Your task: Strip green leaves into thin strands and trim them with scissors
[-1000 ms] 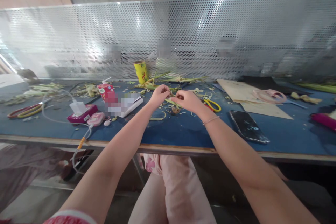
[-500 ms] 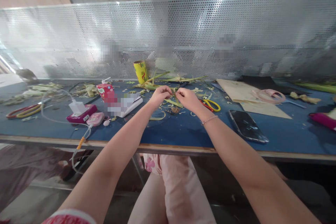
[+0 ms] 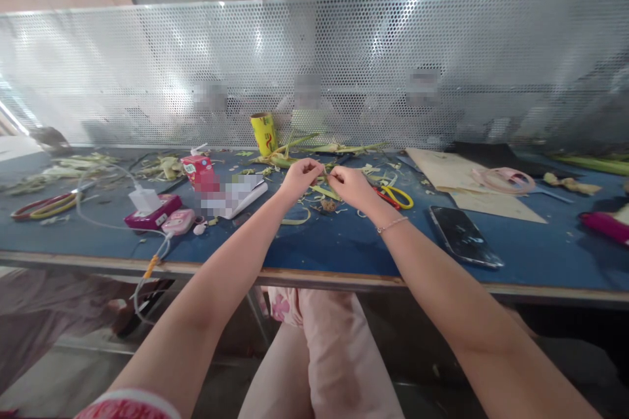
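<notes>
My left hand (image 3: 301,178) and my right hand (image 3: 350,183) meet closely over the middle of the blue table, both in a pinch. Between the fingertips is a small, thin greenish plant strip (image 3: 325,171), mostly hidden by the fingers. Pale green leaf scraps (image 3: 325,192) and a small brown knotted piece (image 3: 329,206) lie just below the hands. Scissors with red and yellow handles (image 3: 399,197) rest beside my right wrist. Behind the hands, longer green stalks and leaves (image 3: 280,161) are spread out.
A yellow can-like tube (image 3: 264,133) stands near the perforated metal screen (image 3: 354,65). At left are a red drink carton (image 3: 197,171), a white box (image 3: 246,200), a charger on a cable (image 3: 144,200) and more scissors (image 3: 52,205). A phone (image 3: 462,236) and brown paper (image 3: 437,173) lie right.
Both hands stay in nearly the same place. The fingers have shifted slightly around the plant strip, and less of it shows between them now.
</notes>
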Tool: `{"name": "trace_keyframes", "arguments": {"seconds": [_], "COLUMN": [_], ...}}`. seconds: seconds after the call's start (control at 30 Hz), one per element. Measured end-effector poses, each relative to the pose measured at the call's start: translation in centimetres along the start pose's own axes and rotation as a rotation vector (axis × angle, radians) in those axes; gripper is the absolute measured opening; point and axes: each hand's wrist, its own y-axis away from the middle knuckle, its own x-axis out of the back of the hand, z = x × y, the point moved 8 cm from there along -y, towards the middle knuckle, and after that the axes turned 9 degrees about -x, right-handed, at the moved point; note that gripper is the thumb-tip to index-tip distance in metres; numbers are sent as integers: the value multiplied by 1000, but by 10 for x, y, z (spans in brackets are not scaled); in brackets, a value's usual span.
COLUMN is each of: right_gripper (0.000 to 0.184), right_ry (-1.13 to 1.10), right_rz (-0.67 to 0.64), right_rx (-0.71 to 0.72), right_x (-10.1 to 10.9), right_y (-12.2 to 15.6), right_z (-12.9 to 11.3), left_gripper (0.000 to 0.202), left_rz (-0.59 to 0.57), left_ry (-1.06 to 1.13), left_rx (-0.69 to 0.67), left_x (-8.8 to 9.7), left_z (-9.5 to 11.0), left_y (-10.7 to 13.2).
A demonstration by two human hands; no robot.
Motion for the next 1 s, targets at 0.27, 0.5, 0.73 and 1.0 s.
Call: {"name": "trace_keyframes", "arguments": {"seconds": [0.27, 0.5, 0.73, 1.0], "right_gripper": [20, 20, 21, 16], "right_ry": [-26, -79, -65, -246], "right_rz": [35, 13, 6, -47], "right_rx": [-35, -83, -77, -137], "right_x": [3, 4, 4, -2], "right_y": [-3, -4, -4, -5], "right_z": [2, 5, 2, 11], "left_gripper": [18, 20, 19, 20], "left_rz": [-74, -181, -38, -20], "left_ry": [105, 312, 397, 343], "left_rx": [-73, 77, 207, 187], "left_x": [-6, -17, -9, -7], "left_z": [3, -9, -20, -16], "left_y": [-1, 2, 3, 3]}}
